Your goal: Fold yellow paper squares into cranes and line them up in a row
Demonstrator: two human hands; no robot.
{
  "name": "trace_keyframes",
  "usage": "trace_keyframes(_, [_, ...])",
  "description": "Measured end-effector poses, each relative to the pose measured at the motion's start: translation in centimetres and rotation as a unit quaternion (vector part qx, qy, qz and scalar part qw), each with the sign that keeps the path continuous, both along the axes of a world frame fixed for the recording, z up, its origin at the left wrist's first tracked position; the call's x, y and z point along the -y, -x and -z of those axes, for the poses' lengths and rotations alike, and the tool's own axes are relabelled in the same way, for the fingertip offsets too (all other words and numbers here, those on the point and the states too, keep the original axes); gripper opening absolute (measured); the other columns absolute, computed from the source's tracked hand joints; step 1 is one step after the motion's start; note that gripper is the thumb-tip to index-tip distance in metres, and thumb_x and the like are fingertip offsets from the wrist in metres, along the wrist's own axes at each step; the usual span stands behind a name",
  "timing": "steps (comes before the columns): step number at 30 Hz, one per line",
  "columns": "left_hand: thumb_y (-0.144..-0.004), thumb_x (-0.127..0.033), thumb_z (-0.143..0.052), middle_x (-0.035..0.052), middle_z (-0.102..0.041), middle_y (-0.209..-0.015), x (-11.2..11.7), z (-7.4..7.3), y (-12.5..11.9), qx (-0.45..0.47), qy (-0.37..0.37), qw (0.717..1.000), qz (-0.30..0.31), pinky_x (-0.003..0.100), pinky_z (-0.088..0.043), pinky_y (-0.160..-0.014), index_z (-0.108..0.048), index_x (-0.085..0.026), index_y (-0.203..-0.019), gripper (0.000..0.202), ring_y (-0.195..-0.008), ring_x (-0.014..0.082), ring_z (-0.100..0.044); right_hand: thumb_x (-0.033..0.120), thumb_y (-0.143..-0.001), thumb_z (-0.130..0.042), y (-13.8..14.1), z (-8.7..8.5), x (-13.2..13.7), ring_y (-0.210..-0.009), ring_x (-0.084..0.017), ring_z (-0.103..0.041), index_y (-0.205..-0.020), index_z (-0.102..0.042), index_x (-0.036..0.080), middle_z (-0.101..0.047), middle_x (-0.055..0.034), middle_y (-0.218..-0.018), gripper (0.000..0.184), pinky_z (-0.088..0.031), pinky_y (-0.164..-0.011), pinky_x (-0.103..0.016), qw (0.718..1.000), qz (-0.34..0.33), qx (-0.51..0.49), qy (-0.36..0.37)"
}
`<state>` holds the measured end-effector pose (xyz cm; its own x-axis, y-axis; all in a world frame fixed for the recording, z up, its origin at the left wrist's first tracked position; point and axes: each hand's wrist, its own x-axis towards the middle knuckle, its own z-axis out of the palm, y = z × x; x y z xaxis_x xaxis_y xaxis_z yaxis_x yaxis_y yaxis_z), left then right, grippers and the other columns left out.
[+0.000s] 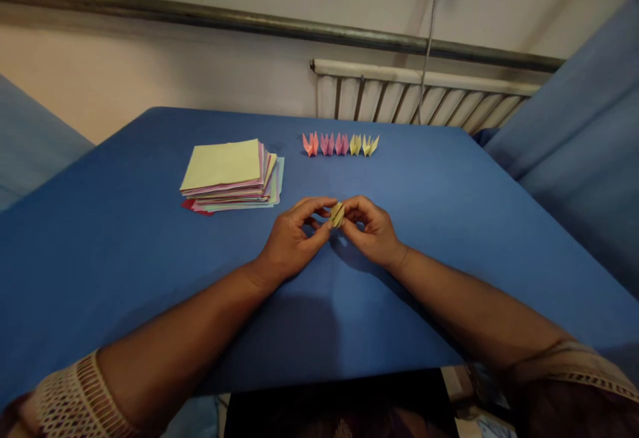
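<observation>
Between my two hands is a small folded piece of yellow paper (337, 215), held above the blue table. My left hand (298, 233) pinches its left side with thumb and fingers. On the other side, my right hand (370, 228) grips it between thumb and curled fingers. The folds show as slanted layers; the fingertips hide its edges. Beyond the hands stands a row of several folded paper cranes: an orange-pink one (310, 145), pink ones (327, 145) and yellow ones (370, 146).
A stack of coloured paper sheets (224, 166) lies to the left, yellow on top, with a red corner (197, 208) poking out below. The blue-covered table (449, 225) reaches back toward a wall with a radiator (399, 95) and a pipe (239, 22). Blue curtains (589, 118) hang at both sides.
</observation>
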<state>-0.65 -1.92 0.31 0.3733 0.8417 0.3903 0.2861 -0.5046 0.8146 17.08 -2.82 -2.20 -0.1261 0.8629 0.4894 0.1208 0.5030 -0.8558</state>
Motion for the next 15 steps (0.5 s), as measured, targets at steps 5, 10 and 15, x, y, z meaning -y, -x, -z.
trace_keyframes(5, [-0.084, -0.032, -0.067, 0.0062, -0.07, -0.101, -0.46, 0.54, 0.01, 0.033, 0.046, 0.998, -0.04, 0.031, -0.053, -0.083, -0.066, -0.02, -0.113, 0.032, -0.088, 0.0176, -0.066, 0.024, -0.085, -0.06, -0.02, 0.19, -0.01, -0.07, -0.014, -0.064, -0.092, -0.054, 0.024, -0.064, 0.0015, -0.078, 0.009, -0.053, -0.068, -0.03, 1.0, 0.025, 0.008, 0.018])
trace_keyframes(10, [-0.084, -0.031, -0.066, 0.0028, -0.066, -0.088, -0.61, 0.44, 0.06, -0.005, 0.009, 1.0, -0.018, 0.028, -0.051, -0.074, -0.069, -0.02, -0.097, 0.017, -0.077, 0.0149, -0.063, 0.023, -0.087, -0.059, -0.14, 0.13, 0.02, -0.071, -0.013, -0.062, -0.096, -0.058, 0.025, -0.064, 0.0004, -0.083, 0.008, -0.052, -0.068, -0.029, 0.999, 0.021, 0.037, -0.008])
trace_keyframes(15, [-0.087, -0.033, -0.062, 0.0017, -0.064, -0.081, -0.72, 0.3, 0.22, -0.049, -0.031, 0.998, -0.037, 0.026, -0.047, -0.07, -0.067, -0.02, -0.085, 0.014, -0.075, 0.0148, -0.06, 0.026, -0.089, -0.059, -0.21, -0.13, 0.05, -0.074, -0.013, -0.06, -0.09, -0.062, 0.025, -0.062, -0.0012, -0.089, 0.004, -0.05, -0.067, -0.029, 0.993, 0.058, 0.088, -0.048])
